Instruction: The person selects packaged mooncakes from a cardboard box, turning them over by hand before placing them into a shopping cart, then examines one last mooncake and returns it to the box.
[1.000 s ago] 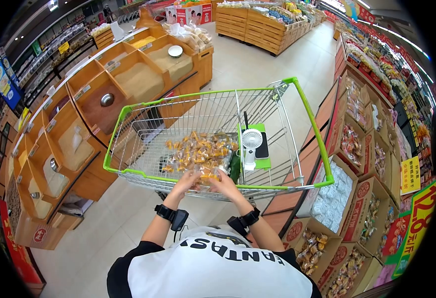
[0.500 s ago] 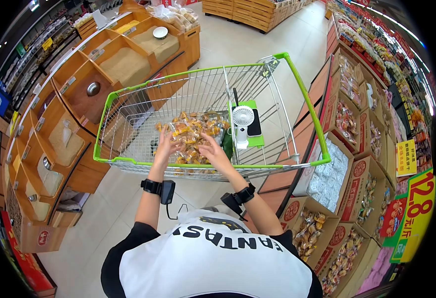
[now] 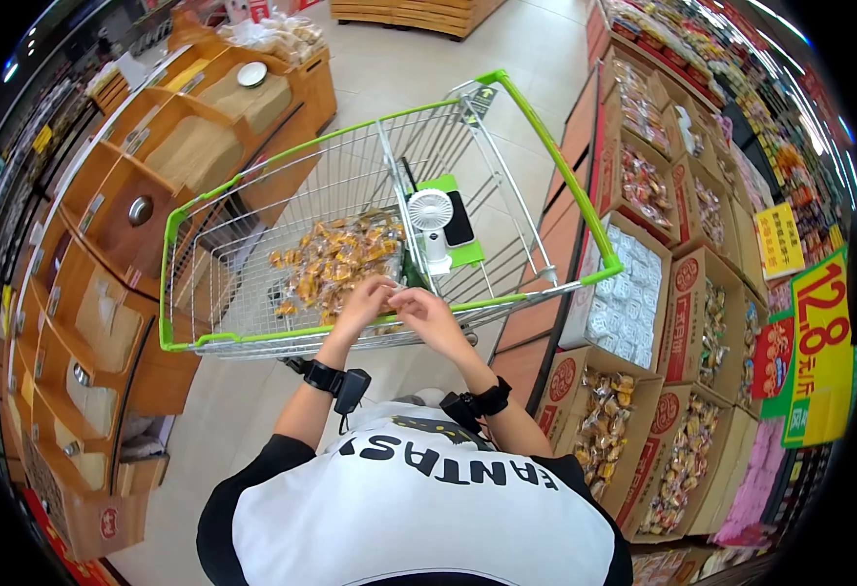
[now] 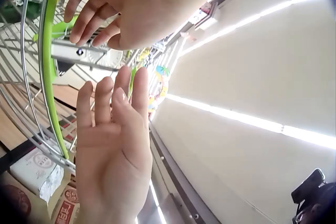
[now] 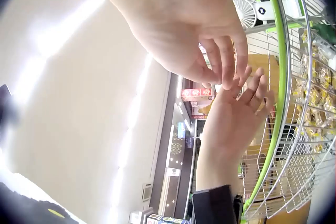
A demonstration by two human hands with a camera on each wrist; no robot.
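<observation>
Both hands hold nothing and meet over the near rim of the shopping cart (image 3: 166,283), fingers loosely bent. The left hand (image 3: 362,306) lies just left of the right hand (image 3: 430,318), with fingertips close together. In the left wrist view the right hand (image 4: 116,155) shows its palm with fingers raised, below the left hand. The right wrist view has the left hand (image 5: 226,121) under the right hand (image 5: 189,32). Just beyond the hands, a pile of small snack packets (image 3: 335,259), clear wrap around orange-brown pieces, lies in the cart.
A white handheld fan (image 3: 431,210) and a dark phone (image 3: 459,220) sit on the cart's green panel. Wooden grain bins (image 3: 194,151) curve along the left. Cardboard boxes of wrapped snacks (image 3: 680,459) line the right, beside a box of white packets (image 3: 626,293).
The hands held packets at the near rim, then spread over the pile with fingers apart. Now they are back together near the rim, empty. The head view has shifted, turning the cart.
</observation>
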